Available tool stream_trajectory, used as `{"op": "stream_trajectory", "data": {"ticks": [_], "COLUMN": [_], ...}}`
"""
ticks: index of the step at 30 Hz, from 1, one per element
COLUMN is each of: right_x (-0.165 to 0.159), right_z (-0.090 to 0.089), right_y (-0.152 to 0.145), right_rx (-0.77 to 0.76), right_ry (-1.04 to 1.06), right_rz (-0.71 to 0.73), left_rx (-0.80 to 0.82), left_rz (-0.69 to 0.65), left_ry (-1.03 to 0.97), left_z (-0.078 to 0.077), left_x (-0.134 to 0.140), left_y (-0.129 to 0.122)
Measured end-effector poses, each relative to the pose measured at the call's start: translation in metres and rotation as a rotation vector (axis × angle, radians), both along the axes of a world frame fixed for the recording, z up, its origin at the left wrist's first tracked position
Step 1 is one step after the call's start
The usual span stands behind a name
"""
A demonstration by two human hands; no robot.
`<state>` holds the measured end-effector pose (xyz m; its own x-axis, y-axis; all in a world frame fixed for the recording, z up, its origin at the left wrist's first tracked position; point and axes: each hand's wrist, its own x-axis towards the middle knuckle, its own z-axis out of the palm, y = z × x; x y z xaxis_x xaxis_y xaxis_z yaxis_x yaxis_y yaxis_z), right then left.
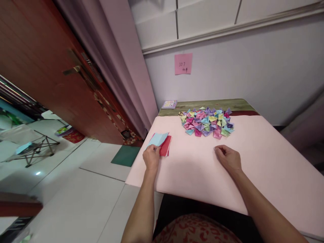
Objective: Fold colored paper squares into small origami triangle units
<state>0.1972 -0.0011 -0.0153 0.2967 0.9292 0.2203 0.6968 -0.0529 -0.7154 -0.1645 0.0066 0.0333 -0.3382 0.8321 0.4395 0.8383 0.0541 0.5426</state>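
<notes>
Patterned garment (197,231): nearest.
Left hand (151,157): pinching blue paper (158,138).
Right hand (229,158): curled; cannot tell whether holding anything.
Blue paper: likely light, crease-prone; grip edge.

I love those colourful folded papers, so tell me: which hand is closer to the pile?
Right. The right hand is just on the near side of the pile of folded papers; the left hand is farther away, left of it, holding a light blue sheet.

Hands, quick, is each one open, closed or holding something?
Left hand: closed, pinching the light blue paper.
Right hand: loosely curled closed, nothing visible in it.
</notes>
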Motion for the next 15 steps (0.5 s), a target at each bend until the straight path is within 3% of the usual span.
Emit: {"op": "stream_trajectory", "data": {"ticks": [7,15], "right_x": [-0.001,-0.001], "right_z": [0.001,0.001], "right_y": [-0.001,0.0], "right_rx": [-0.003,-0.033], "right_ry": [-0.045,-0.036], "right_rz": [0.002,-0.001], "left_rx": [-0.084,-0.132], "left_rz": [-0.015,-0.022], "left_ry": [-0.263,-0.352], "left_z": [-0.006,-0.011], "left_x": [-0.004,-0.011], "left_y": [0.005,0.006]}}
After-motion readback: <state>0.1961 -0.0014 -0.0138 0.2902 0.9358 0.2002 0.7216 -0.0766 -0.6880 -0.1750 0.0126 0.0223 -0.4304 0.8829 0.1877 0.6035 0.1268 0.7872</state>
